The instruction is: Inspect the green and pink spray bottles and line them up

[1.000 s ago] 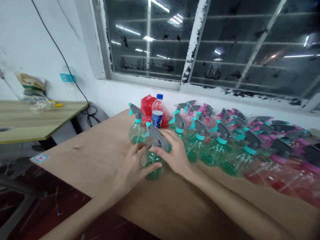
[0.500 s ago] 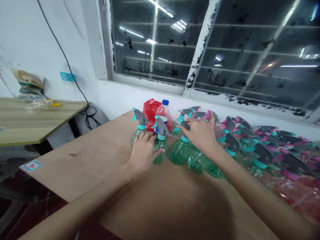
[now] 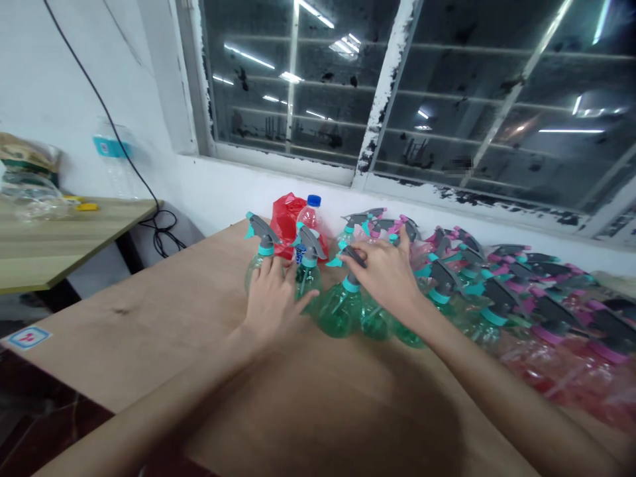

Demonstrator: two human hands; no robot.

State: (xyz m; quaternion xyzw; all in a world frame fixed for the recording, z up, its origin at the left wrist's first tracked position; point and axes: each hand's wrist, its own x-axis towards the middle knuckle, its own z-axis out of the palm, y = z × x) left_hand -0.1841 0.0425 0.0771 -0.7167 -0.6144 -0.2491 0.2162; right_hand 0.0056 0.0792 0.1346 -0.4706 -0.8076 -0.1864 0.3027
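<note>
My right hand (image 3: 390,271) pinches the grey spray head of a green spray bottle (image 3: 342,311), its thumb and fingertips on the head. This bottle stands at the front of a group, beside another green spray bottle (image 3: 375,321). To its left, my left hand (image 3: 271,295) has its fingers stretched out and its thumb spread. Those fingers reach over the front of a pale green spray bottle (image 3: 265,248) and partly cover it. Another spray bottle (image 3: 309,273) with a grey head and teal collar stands just right of this hand, near the thumb.
Several green and pink spray bottles (image 3: 546,358) crowd the right of the wooden table (image 3: 199,285). Behind stand a red plastic bag (image 3: 285,222) and a blue-capped bottle (image 3: 311,211), below a window (image 3: 308,86). A second table (image 3: 89,232) and a black cable (image 3: 161,228) are at left.
The view has swung slightly right. My right hand and the bottle it grips have come a little nearer to me, and its teal trigger now shows more. My left hand stays by the left bottles.
</note>
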